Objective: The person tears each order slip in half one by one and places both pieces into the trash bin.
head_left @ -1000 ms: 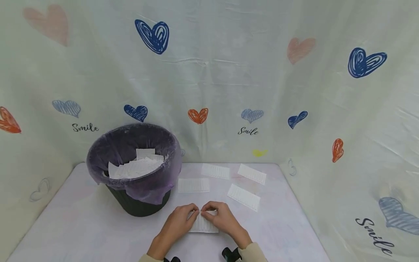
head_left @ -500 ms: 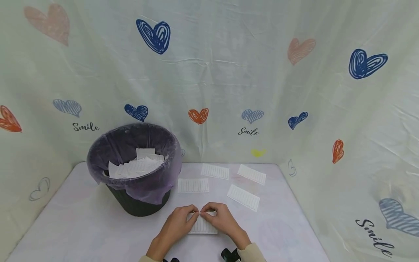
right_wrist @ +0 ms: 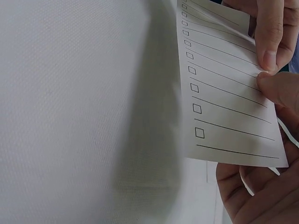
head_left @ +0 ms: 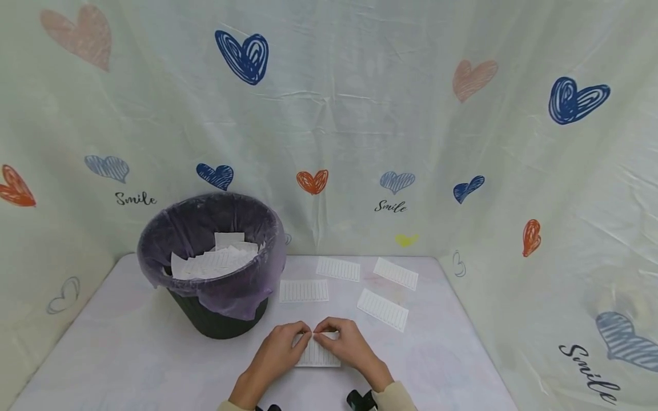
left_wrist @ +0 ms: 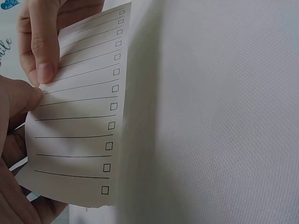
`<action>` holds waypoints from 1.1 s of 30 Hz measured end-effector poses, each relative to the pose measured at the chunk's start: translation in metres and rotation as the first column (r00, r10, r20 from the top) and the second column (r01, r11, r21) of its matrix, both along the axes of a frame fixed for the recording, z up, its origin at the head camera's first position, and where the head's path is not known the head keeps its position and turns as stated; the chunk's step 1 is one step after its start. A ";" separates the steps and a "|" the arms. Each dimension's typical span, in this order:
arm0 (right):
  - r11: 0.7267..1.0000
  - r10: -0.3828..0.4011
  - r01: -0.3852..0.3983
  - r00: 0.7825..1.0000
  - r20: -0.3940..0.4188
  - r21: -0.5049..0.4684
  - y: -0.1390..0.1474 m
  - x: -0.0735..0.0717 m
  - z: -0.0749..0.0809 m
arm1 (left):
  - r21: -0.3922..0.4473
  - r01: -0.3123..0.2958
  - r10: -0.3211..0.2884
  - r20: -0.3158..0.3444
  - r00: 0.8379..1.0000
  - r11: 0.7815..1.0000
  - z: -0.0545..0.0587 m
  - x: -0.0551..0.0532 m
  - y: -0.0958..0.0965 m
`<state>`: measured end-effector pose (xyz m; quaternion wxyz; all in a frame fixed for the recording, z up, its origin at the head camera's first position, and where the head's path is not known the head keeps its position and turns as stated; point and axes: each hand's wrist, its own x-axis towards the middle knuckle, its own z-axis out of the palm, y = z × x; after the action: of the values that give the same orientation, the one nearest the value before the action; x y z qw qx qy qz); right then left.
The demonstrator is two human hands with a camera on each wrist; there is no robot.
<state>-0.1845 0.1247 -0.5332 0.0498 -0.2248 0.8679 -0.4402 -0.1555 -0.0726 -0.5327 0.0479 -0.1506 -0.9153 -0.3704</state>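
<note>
With fingers (head_left: 296, 327) of left hand (head_left: 279, 349) and right hand (head_left: 347, 343) close together, pinching edge of ruled paper (head_left: 320, 356); on bench (head_left: 437, 354) beyond, four slips (head_left: 304, 291) and bin (head_left: 211, 317).

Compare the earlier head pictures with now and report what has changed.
Hardly anything: the left hand and right hand, with the lined sheet they pinch at its far edge, have at most shifted very slightly. Nothing was visibly taken up or let go. The four loose sheets and the lined bin stayed put.
</note>
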 end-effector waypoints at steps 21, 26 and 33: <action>1.000 0.020 -0.020 0.999 -0.043 0.006 0.004 -0.002 0.002 | -0.021 -0.002 0.001 -0.059 0.998 1.000 0.000 -0.001 0.001; 0.999 0.027 -0.026 0.998 -0.061 0.024 0.004 -0.003 0.004 | -0.027 -0.030 0.028 -0.063 0.998 0.999 0.002 -0.002 0.002; 0.999 0.037 -0.038 0.993 -0.110 -0.005 0.003 -0.004 0.007 | -0.005 -0.048 0.048 -0.081 0.996 0.999 0.005 -0.007 0.003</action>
<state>-0.1887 0.1275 -0.5261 0.0096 -0.2649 0.8633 -0.4295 -0.1621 -0.0694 -0.5278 0.0934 -0.1436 -0.9173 -0.3596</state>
